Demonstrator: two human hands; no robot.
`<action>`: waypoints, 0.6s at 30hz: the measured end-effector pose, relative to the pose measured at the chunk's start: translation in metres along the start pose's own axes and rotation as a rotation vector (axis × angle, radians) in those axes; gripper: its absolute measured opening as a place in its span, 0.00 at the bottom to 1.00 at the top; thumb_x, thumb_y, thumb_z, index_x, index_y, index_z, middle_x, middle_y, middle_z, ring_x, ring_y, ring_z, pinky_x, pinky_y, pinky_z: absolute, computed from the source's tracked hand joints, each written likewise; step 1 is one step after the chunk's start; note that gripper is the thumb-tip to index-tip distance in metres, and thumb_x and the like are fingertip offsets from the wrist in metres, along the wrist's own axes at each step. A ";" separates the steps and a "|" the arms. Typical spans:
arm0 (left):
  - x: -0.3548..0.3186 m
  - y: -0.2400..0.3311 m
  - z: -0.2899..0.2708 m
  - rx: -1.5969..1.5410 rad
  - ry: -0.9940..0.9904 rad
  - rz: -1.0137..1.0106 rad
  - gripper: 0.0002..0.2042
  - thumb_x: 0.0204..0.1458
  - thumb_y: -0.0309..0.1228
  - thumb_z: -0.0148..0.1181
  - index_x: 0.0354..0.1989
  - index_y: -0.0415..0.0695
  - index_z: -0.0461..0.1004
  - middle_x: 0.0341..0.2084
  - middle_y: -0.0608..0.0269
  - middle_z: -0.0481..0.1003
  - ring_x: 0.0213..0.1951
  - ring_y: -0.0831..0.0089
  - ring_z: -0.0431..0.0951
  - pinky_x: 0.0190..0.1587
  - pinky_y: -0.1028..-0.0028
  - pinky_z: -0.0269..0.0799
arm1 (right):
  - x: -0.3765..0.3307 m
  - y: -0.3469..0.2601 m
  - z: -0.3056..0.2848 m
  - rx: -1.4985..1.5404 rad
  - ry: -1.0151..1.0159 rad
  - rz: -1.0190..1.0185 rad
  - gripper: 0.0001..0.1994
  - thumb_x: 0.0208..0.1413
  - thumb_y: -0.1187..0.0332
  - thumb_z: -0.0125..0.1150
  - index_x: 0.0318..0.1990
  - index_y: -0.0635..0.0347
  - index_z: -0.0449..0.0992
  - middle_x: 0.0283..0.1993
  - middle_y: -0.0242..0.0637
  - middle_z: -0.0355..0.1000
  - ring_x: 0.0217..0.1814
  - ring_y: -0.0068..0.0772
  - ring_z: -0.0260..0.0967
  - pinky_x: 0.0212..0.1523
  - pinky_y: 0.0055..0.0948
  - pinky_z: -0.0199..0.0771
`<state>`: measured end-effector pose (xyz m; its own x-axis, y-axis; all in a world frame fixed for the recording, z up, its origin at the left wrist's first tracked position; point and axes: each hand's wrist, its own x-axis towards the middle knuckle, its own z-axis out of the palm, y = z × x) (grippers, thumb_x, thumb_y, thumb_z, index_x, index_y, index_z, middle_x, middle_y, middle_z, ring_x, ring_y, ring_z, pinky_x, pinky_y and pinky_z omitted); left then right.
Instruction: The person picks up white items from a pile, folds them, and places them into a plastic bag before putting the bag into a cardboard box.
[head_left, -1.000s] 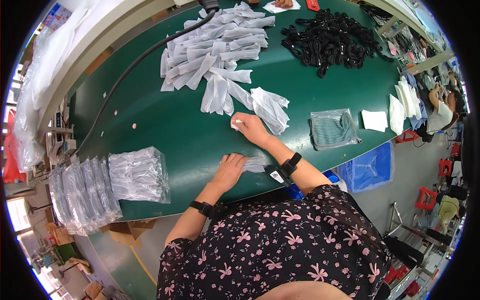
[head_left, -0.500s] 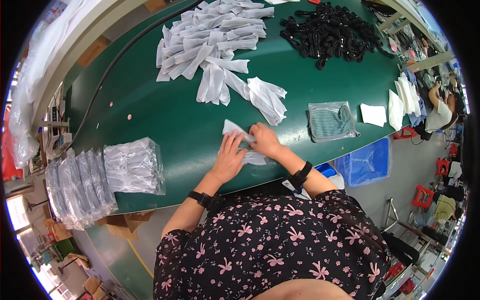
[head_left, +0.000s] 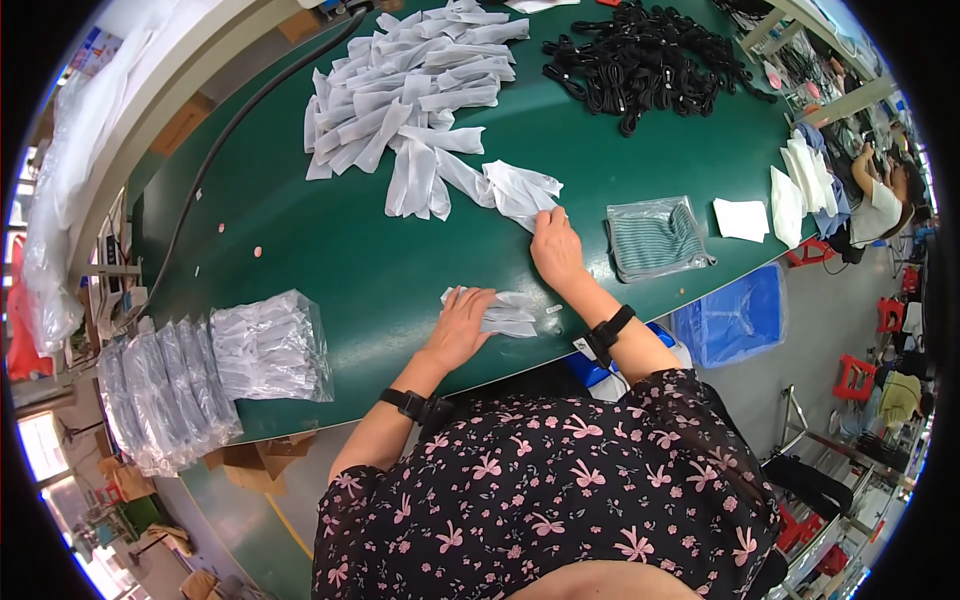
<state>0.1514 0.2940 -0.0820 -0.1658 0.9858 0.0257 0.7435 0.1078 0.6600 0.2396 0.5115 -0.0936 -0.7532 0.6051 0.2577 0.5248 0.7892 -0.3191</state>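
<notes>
White pouches [head_left: 505, 312] lie stacked near the table [head_left: 350, 250] edge, pinned flat under the left hand [head_left: 462, 325]. The right hand [head_left: 556, 248], beside the left half a second ago, has reached out and now grips the nearest pouch [head_left: 520, 190] of the heap [head_left: 410, 90], adding to the stack.

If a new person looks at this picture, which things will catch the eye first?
Probably the big heap of white pouches at the far side of the green table, with the black cord pile to its right. Nearer, the left hand presses a small white stack while the right hand touches another white pouch.
</notes>
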 end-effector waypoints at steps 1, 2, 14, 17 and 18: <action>0.000 0.002 -0.001 0.001 0.001 -0.002 0.29 0.38 0.30 0.68 0.52 0.46 0.66 0.58 0.56 0.61 0.61 0.55 0.58 0.65 0.46 0.47 | 0.001 0.001 0.003 0.009 -0.038 0.026 0.14 0.41 0.70 0.64 0.34 0.64 0.68 0.37 0.47 0.64 0.38 0.51 0.68 0.37 0.42 0.72; 0.000 0.003 -0.001 0.048 -0.019 0.025 0.32 0.37 0.31 0.69 0.55 0.46 0.64 0.59 0.55 0.60 0.62 0.53 0.56 0.64 0.46 0.47 | 0.001 0.002 0.005 0.017 -0.077 0.052 0.13 0.41 0.70 0.64 0.33 0.64 0.68 0.36 0.47 0.65 0.37 0.52 0.69 0.37 0.42 0.73; 0.011 0.014 -0.020 0.321 -0.046 0.093 0.43 0.29 0.38 0.74 0.61 0.61 0.62 0.60 0.48 0.55 0.63 0.45 0.50 0.62 0.41 0.47 | -0.031 -0.001 -0.025 0.526 -0.462 -0.283 0.14 0.41 0.71 0.64 0.37 0.62 0.70 0.38 0.47 0.67 0.35 0.52 0.70 0.35 0.43 0.72; 0.012 0.008 -0.015 0.266 -0.076 0.121 0.43 0.28 0.39 0.75 0.60 0.65 0.63 0.58 0.49 0.57 0.62 0.47 0.53 0.62 0.43 0.47 | -0.005 0.006 -0.039 0.233 0.086 -0.215 0.14 0.41 0.71 0.64 0.37 0.62 0.70 0.35 0.46 0.68 0.33 0.52 0.70 0.33 0.44 0.71; 0.013 0.010 -0.016 0.276 -0.072 0.129 0.43 0.28 0.39 0.75 0.61 0.64 0.63 0.57 0.49 0.57 0.61 0.47 0.54 0.62 0.44 0.48 | 0.003 0.011 -0.035 0.234 0.086 -0.211 0.14 0.41 0.71 0.64 0.37 0.62 0.70 0.35 0.46 0.68 0.33 0.52 0.70 0.33 0.44 0.71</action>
<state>0.1466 0.3058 -0.0634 -0.0200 0.9991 0.0361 0.9046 0.0027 0.4261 0.2571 0.5256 -0.0643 -0.7941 0.4452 0.4137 0.2476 0.8586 -0.4488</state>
